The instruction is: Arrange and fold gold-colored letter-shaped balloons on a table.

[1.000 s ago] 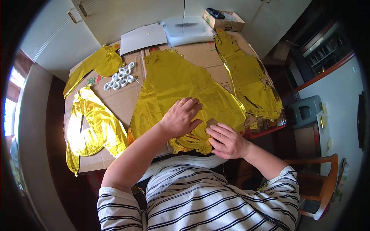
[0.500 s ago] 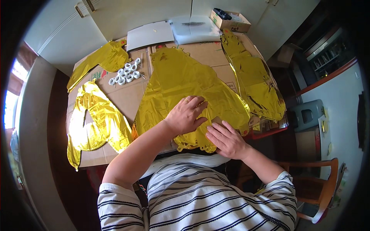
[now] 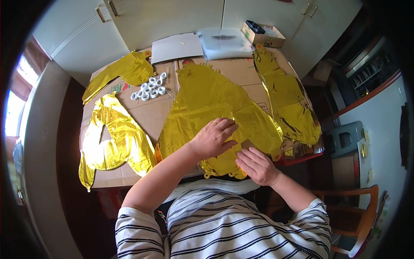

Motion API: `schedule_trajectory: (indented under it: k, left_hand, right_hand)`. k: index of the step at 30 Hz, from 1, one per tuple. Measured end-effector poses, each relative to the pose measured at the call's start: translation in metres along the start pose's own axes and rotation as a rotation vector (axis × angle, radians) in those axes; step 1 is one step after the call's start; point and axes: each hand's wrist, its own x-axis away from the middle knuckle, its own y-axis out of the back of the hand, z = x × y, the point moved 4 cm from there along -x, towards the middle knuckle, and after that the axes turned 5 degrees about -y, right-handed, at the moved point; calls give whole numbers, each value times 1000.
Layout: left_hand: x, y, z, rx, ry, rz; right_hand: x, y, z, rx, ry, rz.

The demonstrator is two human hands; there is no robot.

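Note:
A large flat gold foil balloon [image 3: 215,103] lies spread on the cardboard-covered table [image 3: 146,114] in front of me. My left hand [image 3: 213,138] rests palm down on its near part, fingers spread, a ring on one finger. Beside it, my right hand [image 3: 255,165] presses flat on the balloon's crinkled near edge by the table's front. Neither hand grips anything.
More gold foil balloons lie at the left [image 3: 114,140], back left [image 3: 125,71] and right [image 3: 286,101]. Several small white rolls [image 3: 150,87] sit at the back left. Behind are a white sheet [image 3: 177,46], a plastic bag [image 3: 224,41], a small cardboard box [image 3: 263,35], white cupboards. A wooden chair [image 3: 355,211] stands right.
Both hands have shifted slightly along the balloon's near edge, still pressing it flat. The view has moved a little.

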Motion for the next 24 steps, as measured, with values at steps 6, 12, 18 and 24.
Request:
schedule_trajectory:
  k: [6,12,18,24]
  left_hand:
    - [3,23,12,-72,-4,-104]
    - [9,41,35,-228,146,-91]
    - [-8,44,25,-245,61,-98]
    - [-10,11,0,-92,-229,-26]
  right_hand:
    - [-3,5,3,10,3,19]
    - [-5,7,3,3,8,0]
    - [-5,8,0,-37,12,38]
    - [-7,8,-2,-93,13,53]
